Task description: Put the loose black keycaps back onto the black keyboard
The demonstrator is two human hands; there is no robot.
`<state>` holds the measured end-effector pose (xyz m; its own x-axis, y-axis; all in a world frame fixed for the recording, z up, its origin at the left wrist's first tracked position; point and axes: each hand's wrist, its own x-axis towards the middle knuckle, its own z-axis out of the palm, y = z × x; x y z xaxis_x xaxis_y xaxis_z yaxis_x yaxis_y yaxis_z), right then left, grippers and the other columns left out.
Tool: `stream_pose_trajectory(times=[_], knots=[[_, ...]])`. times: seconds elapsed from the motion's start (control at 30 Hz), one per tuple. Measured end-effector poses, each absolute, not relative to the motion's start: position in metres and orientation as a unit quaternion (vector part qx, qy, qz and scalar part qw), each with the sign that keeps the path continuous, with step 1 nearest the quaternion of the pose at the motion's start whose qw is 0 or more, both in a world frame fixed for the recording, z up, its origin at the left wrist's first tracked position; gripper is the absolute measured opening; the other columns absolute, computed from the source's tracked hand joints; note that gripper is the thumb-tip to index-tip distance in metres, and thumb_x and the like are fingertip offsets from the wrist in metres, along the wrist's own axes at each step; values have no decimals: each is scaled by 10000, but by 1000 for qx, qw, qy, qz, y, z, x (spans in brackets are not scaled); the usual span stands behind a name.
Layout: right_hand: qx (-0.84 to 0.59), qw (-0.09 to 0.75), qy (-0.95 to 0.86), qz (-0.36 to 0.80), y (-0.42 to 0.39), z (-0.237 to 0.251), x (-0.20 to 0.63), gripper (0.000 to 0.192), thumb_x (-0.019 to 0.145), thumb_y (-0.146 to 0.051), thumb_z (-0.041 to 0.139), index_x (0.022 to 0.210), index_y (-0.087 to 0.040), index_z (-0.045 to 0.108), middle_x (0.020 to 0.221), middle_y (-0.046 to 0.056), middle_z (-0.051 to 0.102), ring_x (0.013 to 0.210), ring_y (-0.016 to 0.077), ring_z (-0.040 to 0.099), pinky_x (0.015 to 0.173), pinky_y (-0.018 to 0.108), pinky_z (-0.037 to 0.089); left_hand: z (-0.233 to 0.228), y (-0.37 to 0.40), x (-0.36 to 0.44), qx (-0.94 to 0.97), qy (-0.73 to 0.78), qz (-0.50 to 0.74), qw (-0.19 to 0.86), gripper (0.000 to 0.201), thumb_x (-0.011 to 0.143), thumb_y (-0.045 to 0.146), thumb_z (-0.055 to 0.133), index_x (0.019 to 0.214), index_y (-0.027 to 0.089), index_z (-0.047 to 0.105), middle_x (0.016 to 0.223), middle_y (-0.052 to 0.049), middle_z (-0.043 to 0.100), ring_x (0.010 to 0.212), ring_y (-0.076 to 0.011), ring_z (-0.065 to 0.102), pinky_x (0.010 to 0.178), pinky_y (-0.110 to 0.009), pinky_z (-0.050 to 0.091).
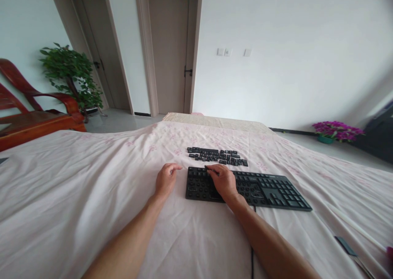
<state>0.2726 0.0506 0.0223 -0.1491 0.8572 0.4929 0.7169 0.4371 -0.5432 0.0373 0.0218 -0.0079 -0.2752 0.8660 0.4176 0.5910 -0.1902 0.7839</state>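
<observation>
A black keyboard (276, 194) lies on the cloth before me, many keycaps gone from its left and middle parts. My right hand (223, 181) is over its upper left area, thumb and fingertips pinched around a small dark keycap (206, 167) at the top edge. The fingers partly hide this piece. To the left of the keyboard, my left hand (166, 179) hovers near the cloth, fingers loosely bent and thumb apart, with nothing visible in it. Several loose black keycaps (209, 151) are laid out in rows just beyond the keyboard.
A pale flowered cloth (123, 181) with folds covers the surface. The keyboard's cable (252, 254) runs toward me under my right forearm. A dark flat-ended tool (345, 245) lies at the lower right. Farther off are a wooden chair (46, 117), a green plant (69, 68) and purple flowers (336, 129).
</observation>
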Motion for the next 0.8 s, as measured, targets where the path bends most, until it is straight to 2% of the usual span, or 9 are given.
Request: stream_pose_trajectory(times=[0.3, 0.8], knots=[[-524, 401, -746, 94, 52, 21, 274, 191, 839, -293, 587, 942, -281, 747, 986, 1, 726, 958, 197, 635, 882, 331, 479, -8, 21, 36, 609, 624, 470, 132, 399, 788, 35, 431, 816, 245, 769, 1115, -18, 690, 1047, -176, 630, 961, -321, 463], [-518, 391, -755, 93, 52, 20, 274, 196, 844, -284, 581, 943, -280, 750, 968, -4, 731, 948, 198, 638, 877, 327, 475, -5, 15, 44, 676, 566, 450, 144, 539, 759, -81, 361, 852, 251, 776, 1222, -22, 638, 1118, -152, 612, 995, -306, 457]])
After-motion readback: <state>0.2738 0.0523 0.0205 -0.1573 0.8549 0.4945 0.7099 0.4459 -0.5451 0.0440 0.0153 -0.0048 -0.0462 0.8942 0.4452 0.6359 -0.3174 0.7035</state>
